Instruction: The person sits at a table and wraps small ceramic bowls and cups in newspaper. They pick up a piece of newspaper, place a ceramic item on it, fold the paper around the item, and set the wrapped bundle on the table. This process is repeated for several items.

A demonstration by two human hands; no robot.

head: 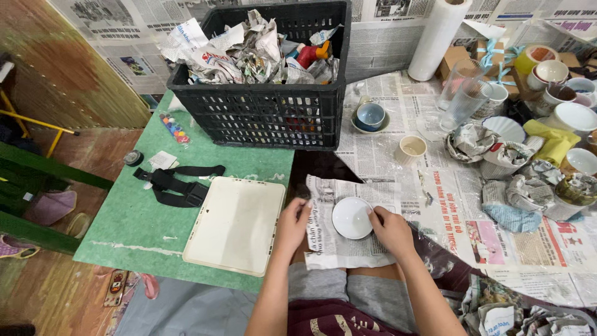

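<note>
On your lap, a small white bowl point(352, 218) sits on a newspaper sheet point(339, 239).

Your left hand point(292, 225) lies with loosely curled fingers point(303, 208) on the crinkled paper's left edge; your right hand point(390, 229) touches the smooth round bowl's rim with its fingertips, gripping nothing. Beside you lies 1 flat white tray point(235, 225); ahead stands a black slotted crate point(273, 112) stuffed with crumpled paper.
</note>
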